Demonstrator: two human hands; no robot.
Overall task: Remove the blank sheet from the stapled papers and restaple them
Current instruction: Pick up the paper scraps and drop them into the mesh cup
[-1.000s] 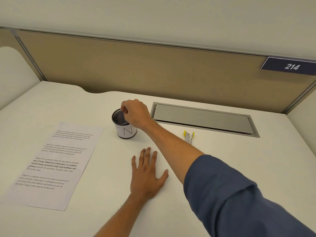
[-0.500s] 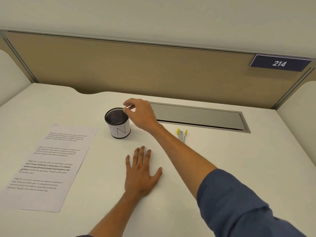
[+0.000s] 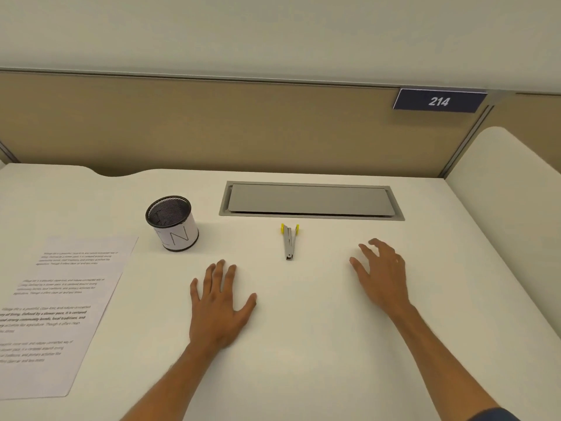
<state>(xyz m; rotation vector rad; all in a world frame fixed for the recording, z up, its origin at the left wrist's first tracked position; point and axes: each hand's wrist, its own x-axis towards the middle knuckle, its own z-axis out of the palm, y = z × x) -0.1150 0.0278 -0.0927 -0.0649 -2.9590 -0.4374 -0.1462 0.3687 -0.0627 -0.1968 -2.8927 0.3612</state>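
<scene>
The stapled papers (image 3: 65, 302) lay flat on the left side of the white surface (image 3: 303, 360), printed side up, with their left and lower portions running out of the frame. Just beyond their far right corner stood a black mesh cup (image 3: 172, 223) wrapped in a white label bearing large thin letters, upright, and nothing could be made out inside it. The left hand (image 3: 219, 308) rested palm down on the surface near the middle, fingers spread and flat, its grip wide open and holding nothing; it sat apart from the papers, to their right. The right hand (image 3: 381, 275) was lower right of centre, fingers loosely curled and apart, its grip likewise open and empty; whether the fingertips touched the surface could not be told. Between the two hands and a little farther back lay a small grey metal staple remover (image 3: 290, 240) with yellow tabs at its far end, touched by neither hand. Behind it a long grey cable hatch (image 3: 311, 200) was set into the surface, and a dark plate reading 214 (image 3: 439, 101) hung on the tan partition (image 3: 212, 123).
</scene>
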